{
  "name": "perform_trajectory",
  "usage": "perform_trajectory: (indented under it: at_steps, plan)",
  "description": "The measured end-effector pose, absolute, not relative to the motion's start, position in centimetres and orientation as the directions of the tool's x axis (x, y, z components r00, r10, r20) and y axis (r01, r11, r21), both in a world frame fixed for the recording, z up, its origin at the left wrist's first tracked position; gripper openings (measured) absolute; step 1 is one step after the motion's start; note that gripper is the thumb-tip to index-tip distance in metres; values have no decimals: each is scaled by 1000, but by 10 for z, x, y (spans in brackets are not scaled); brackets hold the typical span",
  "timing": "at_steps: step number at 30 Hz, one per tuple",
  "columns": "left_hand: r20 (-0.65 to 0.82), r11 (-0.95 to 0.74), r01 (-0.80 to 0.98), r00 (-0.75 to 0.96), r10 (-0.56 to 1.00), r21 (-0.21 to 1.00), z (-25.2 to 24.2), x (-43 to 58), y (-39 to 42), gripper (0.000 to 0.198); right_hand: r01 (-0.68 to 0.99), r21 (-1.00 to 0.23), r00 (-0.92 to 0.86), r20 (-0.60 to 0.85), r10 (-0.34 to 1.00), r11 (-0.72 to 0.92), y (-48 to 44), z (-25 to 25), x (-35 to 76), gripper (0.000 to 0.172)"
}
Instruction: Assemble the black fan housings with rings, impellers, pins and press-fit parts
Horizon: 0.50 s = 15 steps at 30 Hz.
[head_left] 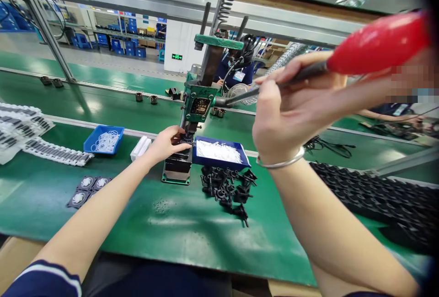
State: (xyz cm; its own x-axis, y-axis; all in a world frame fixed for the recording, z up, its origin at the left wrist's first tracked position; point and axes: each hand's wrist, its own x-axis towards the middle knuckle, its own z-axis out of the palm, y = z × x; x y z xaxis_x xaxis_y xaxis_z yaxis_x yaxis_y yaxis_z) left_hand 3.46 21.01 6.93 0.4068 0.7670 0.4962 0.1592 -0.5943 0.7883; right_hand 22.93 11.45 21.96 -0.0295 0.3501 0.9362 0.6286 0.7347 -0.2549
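Observation:
A green hand-lever press (pixel 202 98) stands upright on the bench in front of me. My right hand (pixel 295 105) is raised on the right, fingers curled around the press lever (pixel 308 72), whose red grip (pixel 380 43) passes above my palm. At the foot of the ram, my left hand (pixel 169 142) pinches a small black plastic part (pixel 185 142) on the press base (pixel 178 162). My fingers cover some of that part. Several similar black plastic parts (pixel 224 185) lie heaped just right of the base.
Behind the heap sits a blue tray of white pieces (pixel 219 151). Leftward are a blue bin of white rings (pixel 106 140), white blocks (pixel 140 147), black fan frames (pixel 85 189) and white strips (pixel 56 150). Rows of black parts (pixel 373 196) lie right. A person (pixel 236 70) sits opposite.

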Motion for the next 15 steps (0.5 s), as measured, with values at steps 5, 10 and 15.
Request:
perform_trajectory:
  at_steps: [5, 10, 15]
  plan:
    - [534, -607, 190, 325, 781, 772, 68, 34, 174, 38, 688, -306, -20, 898, 440, 657, 87, 206, 230, 62]
    - [673, -695, 375, 213, 708, 613, 45, 45, 100, 39, 649, -640, -89, 473, 877, 411, 53, 88, 203, 79]
    - [705, -714, 538, 279, 653, 449, 16, 68, 75, 38, 708, -644, 90, 489, 867, 290, 35, 36, 192, 38]
